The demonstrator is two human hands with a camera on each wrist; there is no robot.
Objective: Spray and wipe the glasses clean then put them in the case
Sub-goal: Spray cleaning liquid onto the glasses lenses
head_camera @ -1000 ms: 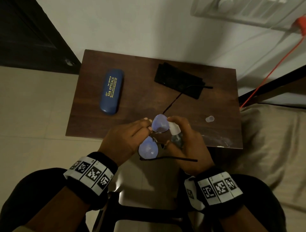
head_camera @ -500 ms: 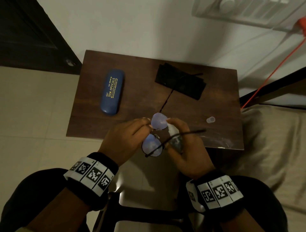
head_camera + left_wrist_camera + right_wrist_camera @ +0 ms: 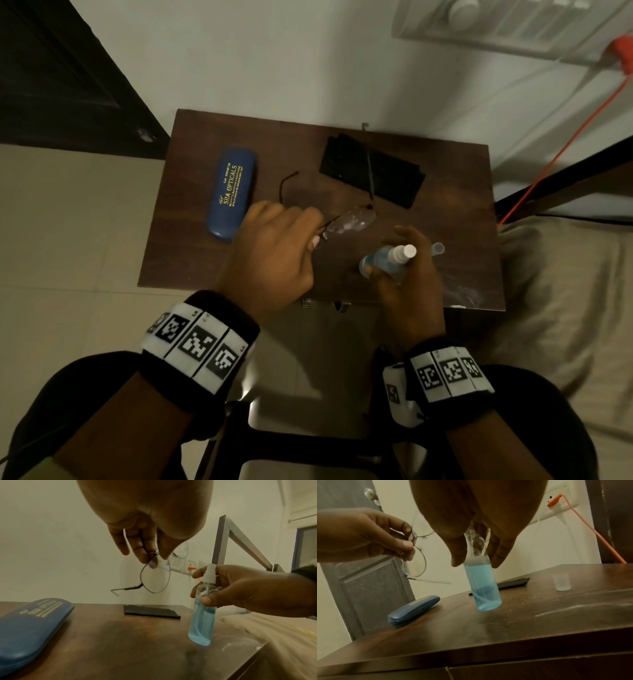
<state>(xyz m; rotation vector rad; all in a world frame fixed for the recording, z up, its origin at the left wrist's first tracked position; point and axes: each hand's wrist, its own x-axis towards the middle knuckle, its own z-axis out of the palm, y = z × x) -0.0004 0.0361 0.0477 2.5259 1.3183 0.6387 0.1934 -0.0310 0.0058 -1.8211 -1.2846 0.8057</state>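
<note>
My left hand pinches thin-rimmed glasses at the rim by the bridge and holds them in the air over the table, temples pointing away from me. My right hand grips a small spray bottle of blue liquid with a white nozzle, held just above the table to the right of the glasses. In the left wrist view the bottle hangs upright beside the lens. The closed blue case lies at the left of the table. A folded black cloth lies at the back.
The dark wooden table stands against a white wall. A small clear cap stands near the right side, just beyond my right hand. A bed lies to the right, a dark door at the back left, and an orange cable runs from a wall socket.
My hands have parted. The left hand has carried the glasses forward and left over the table and turned them. The right hand has moved the bottle to the right.
</note>
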